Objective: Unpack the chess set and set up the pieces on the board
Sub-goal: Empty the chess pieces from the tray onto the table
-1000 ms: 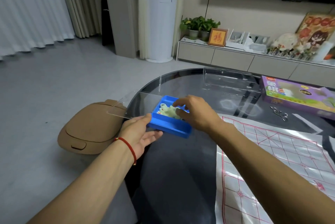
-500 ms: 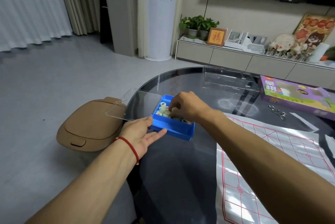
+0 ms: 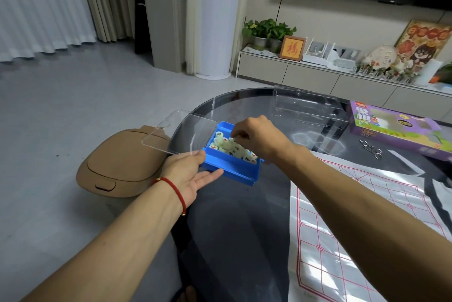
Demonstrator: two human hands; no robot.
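A blue tray (image 3: 228, 167) full of pale round chess pieces (image 3: 226, 144) sits on the dark glass table (image 3: 232, 228). Its clear hinged lid (image 3: 176, 131) lies open to the left, past the table's edge. My left hand (image 3: 193, 174) is flat, palm up, fingers straight against the tray's near left corner. My right hand (image 3: 256, 139) reaches into the tray from the right, fingers curled down among the pieces; what they hold is hidden. The white board sheet (image 3: 354, 223) with red grid lines lies at the right.
A purple game box (image 3: 396, 128) lies at the table's far right, with a metal ring puzzle (image 3: 371, 151) in front of it. A clear plastic cover (image 3: 308, 106) rests at the table's back. A tan stool (image 3: 122, 167) stands on the floor, left of the table.
My right hand has moved from covering the tray to its right side, uncovering the pieces, with fingers digging among them. My left hand stays against the tray's corner.
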